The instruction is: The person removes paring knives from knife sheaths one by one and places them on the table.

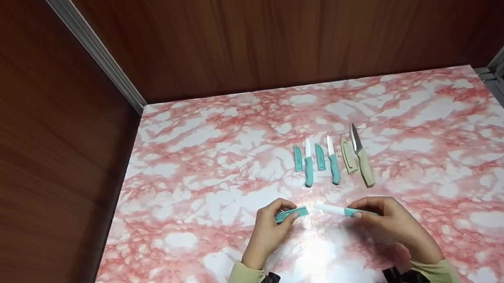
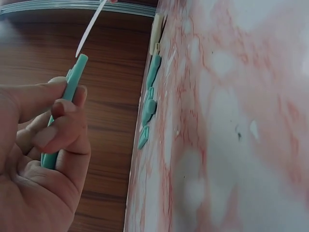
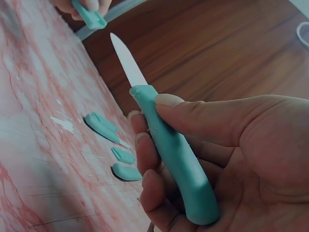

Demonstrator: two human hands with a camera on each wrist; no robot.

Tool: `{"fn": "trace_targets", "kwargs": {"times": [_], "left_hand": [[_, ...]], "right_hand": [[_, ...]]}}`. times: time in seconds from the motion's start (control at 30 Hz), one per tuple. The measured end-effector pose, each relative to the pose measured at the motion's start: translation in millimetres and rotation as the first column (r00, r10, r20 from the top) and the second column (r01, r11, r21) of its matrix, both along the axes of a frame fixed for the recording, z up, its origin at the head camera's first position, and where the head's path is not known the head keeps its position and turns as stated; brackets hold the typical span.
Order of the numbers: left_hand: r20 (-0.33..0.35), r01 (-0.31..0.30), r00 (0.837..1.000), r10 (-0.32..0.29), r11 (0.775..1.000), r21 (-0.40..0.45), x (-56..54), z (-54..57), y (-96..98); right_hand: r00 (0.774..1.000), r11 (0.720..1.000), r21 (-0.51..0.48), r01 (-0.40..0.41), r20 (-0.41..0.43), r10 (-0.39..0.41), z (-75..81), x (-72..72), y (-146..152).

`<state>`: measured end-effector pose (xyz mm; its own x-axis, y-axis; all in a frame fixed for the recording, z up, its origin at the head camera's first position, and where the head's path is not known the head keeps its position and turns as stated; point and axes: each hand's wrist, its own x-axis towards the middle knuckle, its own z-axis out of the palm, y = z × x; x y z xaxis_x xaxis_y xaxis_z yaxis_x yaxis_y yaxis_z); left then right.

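Observation:
My left hand pinches a teal knife sheath between thumb and fingers, its mouth turned toward the right. My right hand grips a small knife by its teal handle, fingers curled round it. The white blade points left toward the sheath's mouth, and a short gap lies between tip and sheath. Both are held up over the table. In the left wrist view the blade tip shows just above the sheath's end.
Farther back on the table lie two teal knives with white blades, two teal sheaths, a pale green sheath and a larger pale green knife. Brown wood-grain panels stand behind and at the left.

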<state>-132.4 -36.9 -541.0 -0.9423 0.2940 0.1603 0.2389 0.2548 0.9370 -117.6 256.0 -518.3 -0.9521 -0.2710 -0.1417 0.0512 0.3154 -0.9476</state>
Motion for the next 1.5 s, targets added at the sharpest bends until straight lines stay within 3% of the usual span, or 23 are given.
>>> {"fn": "trace_targets", "kwargs": {"times": [0.07,0.2,0.43,0.57,0.87,1.03,1.17,1.3,1.5], "left_hand": [[0.005,-0.008,1.000,0.008,1.000,0.006,1.4,5.6,0.1],[0.012,-0.012,1.000,0.012,1.000,0.009,1.5,5.5,-0.2],[-0.018,-0.018,1.000,0.018,1.000,0.013,0.1,0.1,1.0],[-0.045,-0.022,0.999,0.022,1.000,0.003,0.8,-0.5,1.5],[-0.104,0.010,0.995,-0.006,0.999,0.031,1.8,0.0,1.1],[-0.107,0.036,0.994,-0.033,0.999,0.022,8.6,20.4,1.2],[-0.041,0.035,0.999,-0.034,0.999,0.028,13.4,33.5,1.3],[-0.007,0.017,1.000,-0.016,0.999,0.052,14.7,35.1,1.1],[-0.054,0.022,0.998,-0.019,0.998,0.063,13.7,32.9,1.1]], "right_hand": [[1.000,1.000,-0.002,0.003,-0.012,-0.003,-0.3,-0.2,0],[1.000,0.999,-0.032,0.017,-0.023,-0.018,-1.5,-1.2,1],[0.983,0.979,-0.093,0.181,0.001,-0.181,-2.3,-1.4,-3],[0.974,0.968,-0.107,0.226,-0.009,-0.228,-3.1,-1.7,-6],[0.975,0.966,-0.141,0.216,-0.014,-0.220,-6.6,-2.3,-10],[0.975,0.966,-0.145,0.215,-0.018,-0.219,-7.9,-2.4,-13],[0.975,0.963,-0.160,0.218,-0.009,-0.222,-9.8,-2.1,-18],[0.972,0.951,-0.205,0.229,-0.002,-0.235,-12.8,-1.6,-26],[0.976,0.945,-0.244,0.218,0.033,-0.216,-17.9,-2.2,-35]]}}
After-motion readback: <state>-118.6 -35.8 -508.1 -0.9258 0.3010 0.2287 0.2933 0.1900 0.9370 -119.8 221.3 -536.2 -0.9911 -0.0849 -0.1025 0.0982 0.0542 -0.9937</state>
